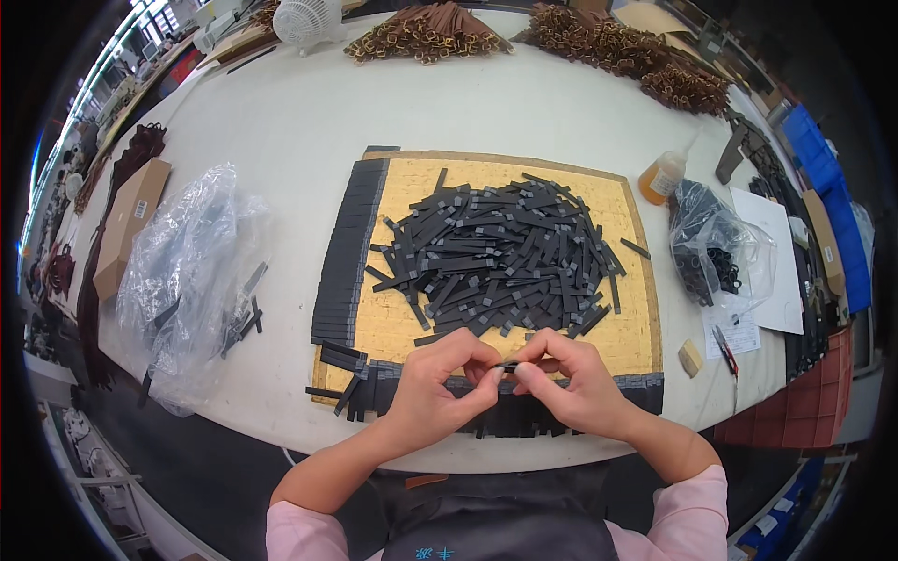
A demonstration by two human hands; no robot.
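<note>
My left hand (440, 385) and my right hand (578, 388) meet over the front of a yellow board (629, 323). Between their pinched fingertips is a small black strip (509, 367), mostly hidden by the fingers. Just beyond the hands lies a loose heap of short black strips (510, 248), many with a greyish end. More such strips lie side by side in a row (348, 252) along the board's left edge. Another row (641, 393) runs along the front edge, partly covered by my hands. A few loose strips (348, 379) cross each other at the front left corner.
Left of the board lie a clear plastic bag (187, 280) and a cardboard box (136, 220). To the right are a bottle of amber liquid (662, 178), a bag of black pieces (716, 248), a beige block (690, 358) and scissors (727, 351). Brown strap bundles (426, 33) lie at the back.
</note>
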